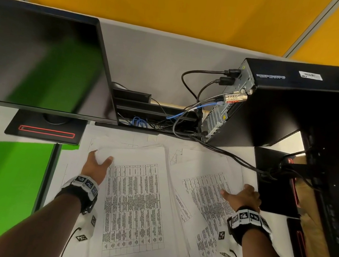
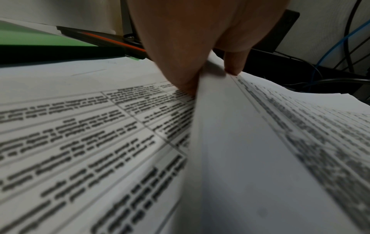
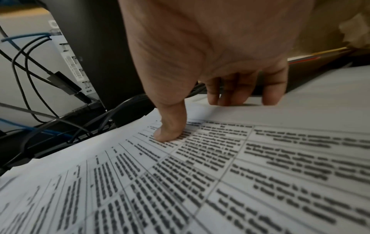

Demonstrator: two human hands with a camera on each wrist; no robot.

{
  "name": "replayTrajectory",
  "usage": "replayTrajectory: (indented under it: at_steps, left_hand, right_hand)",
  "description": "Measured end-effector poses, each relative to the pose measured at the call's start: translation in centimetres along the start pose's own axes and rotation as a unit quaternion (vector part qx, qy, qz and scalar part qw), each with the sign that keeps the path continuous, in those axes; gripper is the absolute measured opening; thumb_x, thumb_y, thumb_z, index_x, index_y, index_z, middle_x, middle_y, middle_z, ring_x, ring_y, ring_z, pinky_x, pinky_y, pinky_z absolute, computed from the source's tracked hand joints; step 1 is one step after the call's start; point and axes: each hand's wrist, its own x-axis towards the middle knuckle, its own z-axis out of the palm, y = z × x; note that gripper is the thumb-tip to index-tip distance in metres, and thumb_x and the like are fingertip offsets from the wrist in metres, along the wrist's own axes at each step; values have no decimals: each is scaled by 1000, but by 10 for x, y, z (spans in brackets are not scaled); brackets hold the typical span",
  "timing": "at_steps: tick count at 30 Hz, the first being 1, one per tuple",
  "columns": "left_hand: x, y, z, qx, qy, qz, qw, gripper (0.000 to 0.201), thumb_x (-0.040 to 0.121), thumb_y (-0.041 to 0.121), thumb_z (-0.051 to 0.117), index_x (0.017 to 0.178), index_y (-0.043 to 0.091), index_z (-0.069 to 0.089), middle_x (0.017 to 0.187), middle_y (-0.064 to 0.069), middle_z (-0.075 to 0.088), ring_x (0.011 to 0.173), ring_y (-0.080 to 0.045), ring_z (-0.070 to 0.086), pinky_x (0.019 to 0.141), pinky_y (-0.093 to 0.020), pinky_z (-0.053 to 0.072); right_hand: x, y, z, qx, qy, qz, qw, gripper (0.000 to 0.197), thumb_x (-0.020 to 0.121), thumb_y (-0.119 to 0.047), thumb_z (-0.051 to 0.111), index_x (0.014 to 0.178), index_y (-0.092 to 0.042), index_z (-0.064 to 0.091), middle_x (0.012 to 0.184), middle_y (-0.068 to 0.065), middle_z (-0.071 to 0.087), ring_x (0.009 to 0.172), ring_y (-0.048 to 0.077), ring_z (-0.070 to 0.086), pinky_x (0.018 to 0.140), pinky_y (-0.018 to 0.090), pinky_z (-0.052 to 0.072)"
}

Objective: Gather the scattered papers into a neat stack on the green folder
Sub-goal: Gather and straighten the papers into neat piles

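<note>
Printed sheets lie spread over the white desk. A thick middle pile of papers (image 1: pixel 136 207) overlaps a looser spread of papers on the right (image 1: pixel 208 199). The green folder (image 1: pixel 0 179) lies flat at the left, bare on top. My left hand (image 1: pixel 101 158) grips the middle pile's top-left corner, thumb on top, fingers under. In the left wrist view that hand (image 2: pixel 212 76) pinches the raised paper edge (image 2: pixel 220 126). My right hand (image 1: pixel 236 193) rests on the right sheets; its thumb (image 3: pixel 168 133) and fingertips (image 3: pixel 240 98) press on the printed page (image 3: pixel 220 174).
A dark monitor (image 1: pixel 37 58) on a black stand base (image 1: pixel 46 129) stands behind the folder. A black desktop computer (image 1: pixel 278 105) with a tangle of cables (image 1: pixel 188 113) sits at the back right. Another black base (image 1: pixel 276 189) borders the right papers.
</note>
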Motion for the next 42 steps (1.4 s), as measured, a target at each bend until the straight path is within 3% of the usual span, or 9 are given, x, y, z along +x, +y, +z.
replayTrajectory:
  at_steps: [5,9,13,17,21,28,36,40,42]
  left_hand:
    - [-1,1,1,3,1,1,1000,61,90,32,58,142,13,30,136,-15,48,122,-38,49,99,-47,40]
    - [0,0,0,2,0,-4,1000,62,90,32,59,141,13,31,136,-15,49,122,-38,48,100,-47,40]
    - [-1,1,0,-6,3,-4,1000,60,90,31,59,140,13,31,135,-15,50,121,-38,49,100,-46,39]
    - [-2,2,1,-4,4,-8,1000,60,90,31,59,140,13,32,134,-15,50,121,-38,49,98,-44,40]
    - [-2,2,1,-2,5,-9,1000,62,90,31,59,142,13,30,137,-16,48,123,-38,48,99,-45,39]
    - [-1,1,2,-5,5,-10,1000,62,90,31,59,142,13,29,138,-16,47,124,-39,47,100,-48,38]
    - [-1,0,3,-13,4,-7,1000,61,91,30,58,143,14,28,139,-15,46,125,-39,46,102,-48,38]
    - [2,-5,2,-15,1,11,1000,61,92,34,56,143,16,28,144,-16,41,129,-38,41,107,-46,34]
    - [2,-7,2,-29,0,12,999,59,94,37,51,144,19,26,146,-15,39,131,-38,40,107,-46,33]
  right_hand:
    - [1,1,-3,14,-20,13,1000,87,63,-39,86,132,-16,39,142,17,26,132,40,27,96,56,44]
    - [-2,-4,-7,11,-26,20,999,96,66,-32,87,140,-13,29,146,19,27,130,44,38,97,54,45]
    - [-3,-3,-12,-22,-42,-14,999,98,66,-45,83,142,-13,31,147,16,38,134,39,39,105,52,40]
    - [-6,-2,-13,38,-47,-47,997,81,75,-28,80,141,-12,36,139,16,49,126,35,49,99,40,43]
    - [-13,-2,-18,75,-38,-116,990,59,74,-22,80,124,-19,48,103,3,65,97,27,64,88,36,53]
    - [-42,-17,-61,132,-47,-251,958,59,68,-6,84,118,-19,55,101,-8,63,95,14,62,86,32,50]
    - [-112,-74,-156,-50,10,-430,902,27,74,-27,79,91,-31,59,81,-8,65,80,18,62,72,33,50]
    - [-147,-99,-181,0,23,-483,875,30,76,-28,79,96,-33,56,86,-9,65,81,15,61,71,31,50]
    - [-155,-109,-183,73,21,-500,862,39,75,-24,80,106,-29,57,91,-14,64,85,9,61,73,22,51]
